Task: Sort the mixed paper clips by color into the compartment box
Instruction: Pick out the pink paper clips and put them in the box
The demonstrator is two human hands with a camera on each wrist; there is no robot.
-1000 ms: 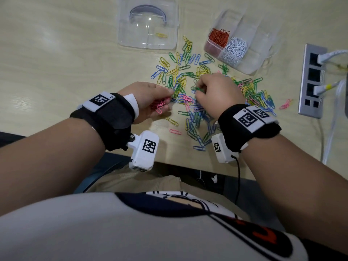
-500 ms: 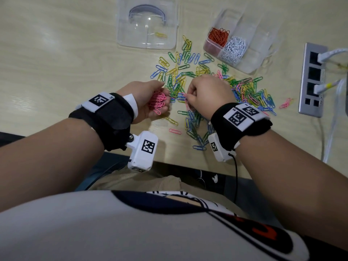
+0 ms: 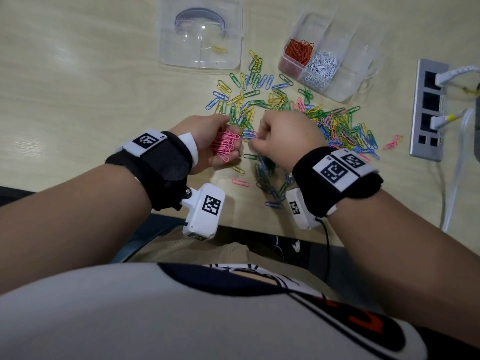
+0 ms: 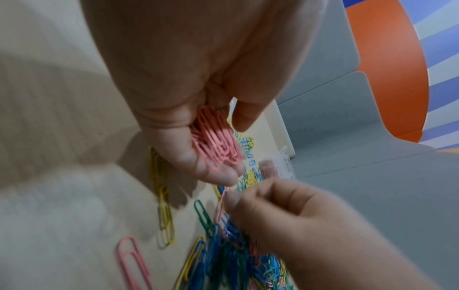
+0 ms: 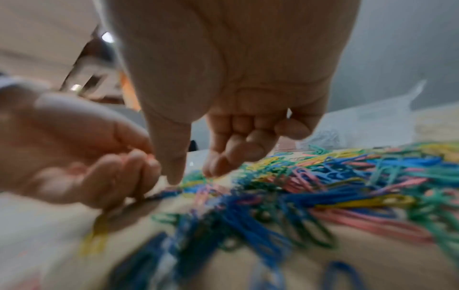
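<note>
My left hand lies palm up near the table's front edge, its fingers curled round a bunch of pink paper clips, which the left wrist view shows as the pink bunch. My right hand is just to its right, fingertips close to the left fingertips. It pinches a single pink clip over the mixed clip pile. The clear compartment box stands at the back right with red clips and white clips in two compartments.
A clear lid with one yellow clip on it lies at the back. A grey power strip with white cables is at the right. Loose pink clips lie near the front edge and by the strip.
My right hand has drawn left out of the pile toward the left hand, carrying a pink clip. The left hand has turned up, so the pink bunch shows.
</note>
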